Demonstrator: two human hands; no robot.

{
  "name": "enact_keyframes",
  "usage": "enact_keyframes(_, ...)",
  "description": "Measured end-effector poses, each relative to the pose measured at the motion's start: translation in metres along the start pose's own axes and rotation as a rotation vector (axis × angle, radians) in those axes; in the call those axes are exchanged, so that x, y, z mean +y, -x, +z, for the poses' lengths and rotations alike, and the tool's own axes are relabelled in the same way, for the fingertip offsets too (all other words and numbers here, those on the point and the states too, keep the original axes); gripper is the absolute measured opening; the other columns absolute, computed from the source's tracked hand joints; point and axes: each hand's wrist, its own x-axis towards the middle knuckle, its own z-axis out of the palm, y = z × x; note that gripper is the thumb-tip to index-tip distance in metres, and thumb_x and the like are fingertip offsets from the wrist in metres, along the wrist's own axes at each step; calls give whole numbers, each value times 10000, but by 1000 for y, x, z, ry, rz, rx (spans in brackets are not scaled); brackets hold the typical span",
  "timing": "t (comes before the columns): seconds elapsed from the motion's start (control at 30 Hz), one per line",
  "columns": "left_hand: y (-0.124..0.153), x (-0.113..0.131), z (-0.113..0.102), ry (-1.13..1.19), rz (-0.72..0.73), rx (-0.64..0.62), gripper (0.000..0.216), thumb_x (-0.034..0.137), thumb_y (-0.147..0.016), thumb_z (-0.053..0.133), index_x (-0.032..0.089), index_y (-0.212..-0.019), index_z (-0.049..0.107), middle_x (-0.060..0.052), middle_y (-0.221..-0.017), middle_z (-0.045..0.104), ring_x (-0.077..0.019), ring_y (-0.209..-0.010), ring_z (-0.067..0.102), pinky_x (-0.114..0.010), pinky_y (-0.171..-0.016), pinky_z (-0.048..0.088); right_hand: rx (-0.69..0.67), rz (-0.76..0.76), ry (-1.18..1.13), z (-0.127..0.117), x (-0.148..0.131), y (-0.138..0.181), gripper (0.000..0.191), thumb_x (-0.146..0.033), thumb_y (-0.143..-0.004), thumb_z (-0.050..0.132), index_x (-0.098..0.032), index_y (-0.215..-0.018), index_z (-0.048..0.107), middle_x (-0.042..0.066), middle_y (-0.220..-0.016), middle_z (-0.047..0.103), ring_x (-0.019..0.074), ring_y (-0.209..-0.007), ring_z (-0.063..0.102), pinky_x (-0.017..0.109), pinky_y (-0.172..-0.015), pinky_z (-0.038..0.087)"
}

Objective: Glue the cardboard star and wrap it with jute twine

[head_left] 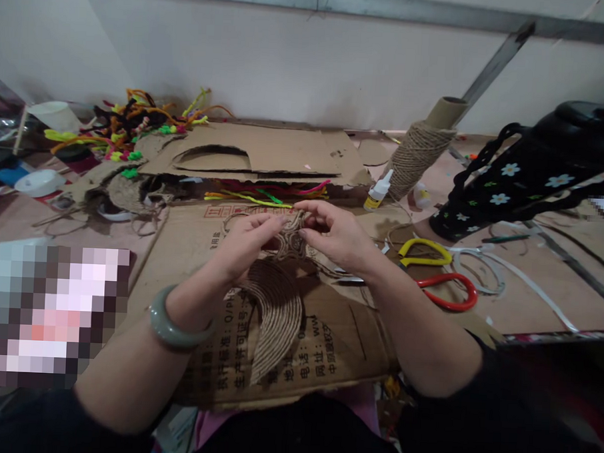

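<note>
In the head view, my left hand (248,245) and my right hand (339,238) meet above a flattened printed cardboard sheet (206,366). Fingers and thumbs of both pinch a small looped piece of jute twine (292,245), one hand at each side. Part of the piece is hidden behind my fingers. Just below it, a curved, tapering panel of twine rows (281,312) lies on the cardboard; whether the two are joined, I cannot tell. Scissors (431,253) with one yellow and one red handle lie right of my right hand, their blades partly hidden by my forearm.
Behind my hands are a glue bottle (378,192), a leaning twine spool (420,155) and a cut cardboard piece (290,146). A black flowered bottle (514,176) lies tilted at right. Colourful pipe cleaners (131,122) are heaped at back left, near a white-lidded tub (41,183).
</note>
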Motion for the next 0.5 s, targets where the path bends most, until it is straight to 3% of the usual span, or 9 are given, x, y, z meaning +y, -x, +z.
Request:
enact_keyframes(0.13,0,1,-4,-180,-122,-115,157,304,-697,664,161,-659,614,30,-566,532,-80,-493,448,-218,-484,324,-77,-32,135,-4,-2,1,446,-129,-722,520,-103,-1164,568,37,-820,640,113,-689,552,260,-638,459)
enact_keyframes(0.27,1,4,-6,-243,-148,-208,108,261,-708,621,160,-741,640,31,-583,539,-80,-489,445,-218,-480,314,-105,-47,221,-6,-4,1,520,-122,-724,509,-90,-1243,532,42,-825,640,114,-695,543,260,-659,456)
enact_keyframes(0.5,5,6,2,-250,-132,-150,96,221,-689,600,151,-753,613,25,-595,557,-89,-507,477,-216,-490,328,-86,-45,232,-9,-7,2,516,-129,-724,504,-88,-1237,545,36,-817,638,108,-694,536,254,-669,445)
